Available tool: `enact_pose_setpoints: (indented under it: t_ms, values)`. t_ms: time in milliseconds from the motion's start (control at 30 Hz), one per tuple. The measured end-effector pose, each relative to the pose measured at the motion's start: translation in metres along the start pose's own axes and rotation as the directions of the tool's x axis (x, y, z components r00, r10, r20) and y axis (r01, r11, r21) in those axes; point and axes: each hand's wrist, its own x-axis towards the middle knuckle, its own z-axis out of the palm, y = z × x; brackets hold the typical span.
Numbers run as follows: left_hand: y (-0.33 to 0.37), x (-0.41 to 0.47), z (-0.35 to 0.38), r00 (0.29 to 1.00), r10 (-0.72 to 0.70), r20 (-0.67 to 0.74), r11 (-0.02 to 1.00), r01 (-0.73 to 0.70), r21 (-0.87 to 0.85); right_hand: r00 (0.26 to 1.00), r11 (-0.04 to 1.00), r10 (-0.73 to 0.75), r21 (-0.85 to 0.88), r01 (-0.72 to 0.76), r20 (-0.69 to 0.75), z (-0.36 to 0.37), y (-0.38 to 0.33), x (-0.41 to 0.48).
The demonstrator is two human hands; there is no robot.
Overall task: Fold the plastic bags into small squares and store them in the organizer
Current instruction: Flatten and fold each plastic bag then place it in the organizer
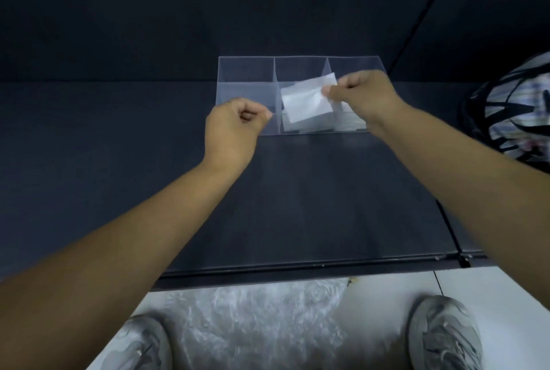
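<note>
A clear acrylic organizer [247, 70] with several compartments stands on the dark table. My right hand [369, 95] pinches the right edge of a folded white plastic bag [306, 100], a small square held over the organizer's middle front compartment. Folded white bags [352, 124] lie in the front compartments below it and to its right. My left hand [235, 128] hovers at the organizer's front left corner with its fingers curled closed; nothing shows inside it.
A black wire basket [512, 113] with patterned cloth or bags inside sits at the right edge of the table. Crumpled clear plastic [262, 316] lies on the white floor between my two grey shoes, below the table's front edge [297, 267].
</note>
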Motion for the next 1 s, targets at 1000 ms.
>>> enact_pose_setpoints:
  t_ms: [1000]
  values:
    - [-0.090, -0.121, -0.027, 0.806, 0.085, 0.586, 0.509, -0.541, 0.670, 0.552, 0.602, 0.109, -0.497, 0.625, 0.826, 0.087, 0.195, -0.237]
